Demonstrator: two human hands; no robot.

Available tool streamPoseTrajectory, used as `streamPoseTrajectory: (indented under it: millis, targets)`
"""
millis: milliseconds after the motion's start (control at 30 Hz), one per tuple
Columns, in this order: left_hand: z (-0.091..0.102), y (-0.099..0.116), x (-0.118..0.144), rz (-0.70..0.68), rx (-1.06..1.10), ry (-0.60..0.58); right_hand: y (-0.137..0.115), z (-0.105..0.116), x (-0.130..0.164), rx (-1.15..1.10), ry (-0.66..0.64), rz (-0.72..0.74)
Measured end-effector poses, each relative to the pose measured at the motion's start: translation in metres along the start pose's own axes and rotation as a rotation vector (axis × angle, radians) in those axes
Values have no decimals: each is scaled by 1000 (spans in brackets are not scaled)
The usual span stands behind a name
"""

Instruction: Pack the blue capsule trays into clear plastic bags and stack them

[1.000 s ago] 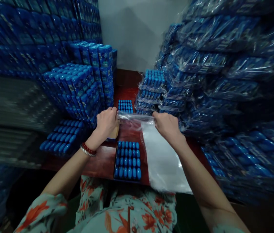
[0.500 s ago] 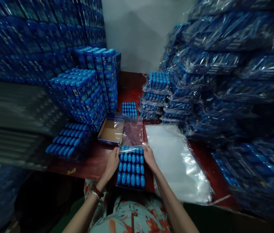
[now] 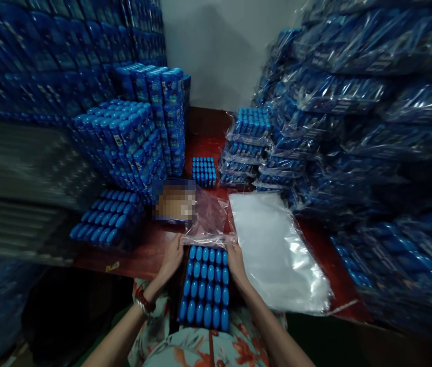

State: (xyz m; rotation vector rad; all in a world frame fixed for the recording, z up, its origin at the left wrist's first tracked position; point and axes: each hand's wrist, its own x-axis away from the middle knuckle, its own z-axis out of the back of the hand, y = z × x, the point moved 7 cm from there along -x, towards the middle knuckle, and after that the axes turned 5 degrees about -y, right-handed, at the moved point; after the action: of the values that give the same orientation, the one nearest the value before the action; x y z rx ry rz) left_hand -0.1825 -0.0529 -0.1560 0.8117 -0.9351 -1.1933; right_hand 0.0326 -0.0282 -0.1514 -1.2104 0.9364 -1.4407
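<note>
A clear plastic bag [image 3: 211,216] lies spread on the table, its near edge stretched between both my hands. My left hand [image 3: 174,255] pinches the left corner of that edge, and my right hand [image 3: 236,259] grips the right one. Just below the edge, a tray of blue-capped bottles [image 3: 205,288] stands in rows between my forearms, close against my body. Its far row almost meets the bag's edge; whether any of it is inside the bag I cannot tell.
A shallow cardboard box [image 3: 173,201], partly blurred, sits behind my left hand. To the right lies a stack of clear bags [image 3: 273,250]. Piled bottle packs [image 3: 124,137] rise at the left, wrapped packs [image 3: 338,97] at the right. A small pack [image 3: 204,171] stands farther back.
The tray has come closer to my body, and the bag's edge now lies at its far end instead of over its far row. Both hands keep hold of the bag.
</note>
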Motion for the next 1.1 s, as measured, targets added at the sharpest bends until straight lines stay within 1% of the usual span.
streamPoseTrajectory:
  millis: [100,167,233,367,433,533,667,733,800,867,933,1000,1033,1100]
  targets:
    - [-2,3,-6,-26,21,-23,-2,-4,-2,-75,10,11]
    - [-3,1,-6,-30,29,-25,-2,-6,-2,-86,17,19]
    - [-2,-2,-6,-26,32,-15,3,-7,-2,-77,26,-8]
    - [-1,-10,-4,1,11,-1,17,0,0,-46,41,-72]
    - [-1,-14,0,33,-40,3,20,4,3,-12,39,-55]
    - [1,-14,10,82,-160,-5,15,8,12,133,17,47]
    - [2,-7,24,151,-409,-91,6,7,21,345,-70,101]
    - [3,-3,27,173,-510,-143,-2,6,23,466,-114,146]
    - [3,1,26,172,-560,-184,-8,4,23,596,-148,187]
    - [3,2,25,166,-592,-215,-11,2,23,652,-174,210]
    - [3,1,25,160,-614,-234,-11,1,23,582,-172,223]
    - [1,-1,27,117,-553,-231,-6,3,22,426,-129,194]
    - [-1,-1,28,81,-470,-216,-2,5,22,335,-96,159]
    - [-4,-1,32,11,-225,-162,7,7,21,156,-36,82]
